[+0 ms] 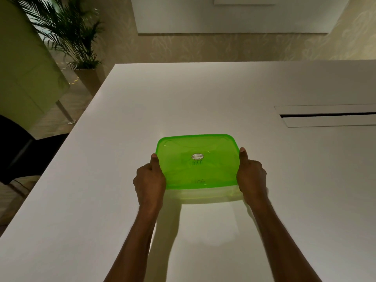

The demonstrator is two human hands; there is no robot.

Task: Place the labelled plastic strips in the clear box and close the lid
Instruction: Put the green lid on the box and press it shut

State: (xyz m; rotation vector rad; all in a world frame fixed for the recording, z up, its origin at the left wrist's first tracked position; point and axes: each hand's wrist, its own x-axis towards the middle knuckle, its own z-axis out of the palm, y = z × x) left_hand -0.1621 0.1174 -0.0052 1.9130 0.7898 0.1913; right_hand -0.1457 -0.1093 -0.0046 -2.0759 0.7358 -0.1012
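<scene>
Green lid (198,159) sits on the clear box (203,195) mid-tabletop (203,94), strips (195,162) faintly showing inside, left hand (149,180) and right hand (252,174) gripping its short sides with curled fingers (155,164); uneven pressing could leave the far edge unsealed or slide the box.

White table (223,94), potted palm (79,37)
</scene>
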